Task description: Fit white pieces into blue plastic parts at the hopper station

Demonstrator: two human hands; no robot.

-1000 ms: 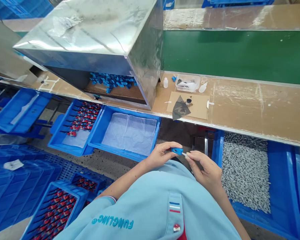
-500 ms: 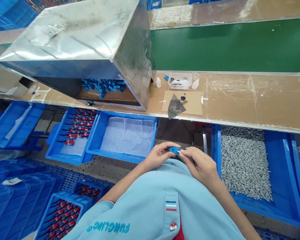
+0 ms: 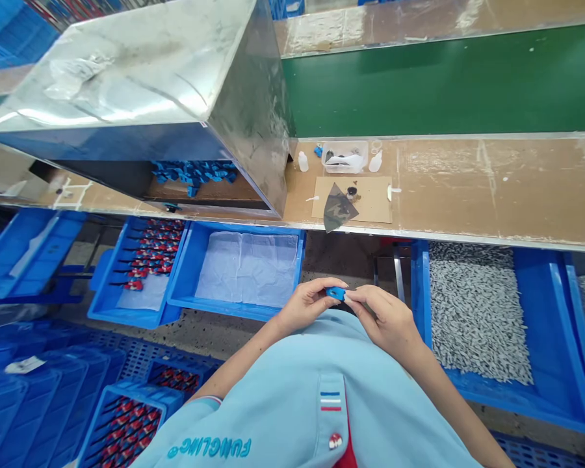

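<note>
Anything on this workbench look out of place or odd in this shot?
One thing: a dark, mottled triangular sheet lies askew on the brown cardboard mat, with its tip sticking out past the front edge of the workbench. Nothing else nearby overhangs that edge. Its material is hard to tell.

Head-worn view, facing forward and down

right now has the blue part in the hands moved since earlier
No, hardly: the blue part sits as far below the workbench edge and right of the lined blue crate as earlier.
</note>
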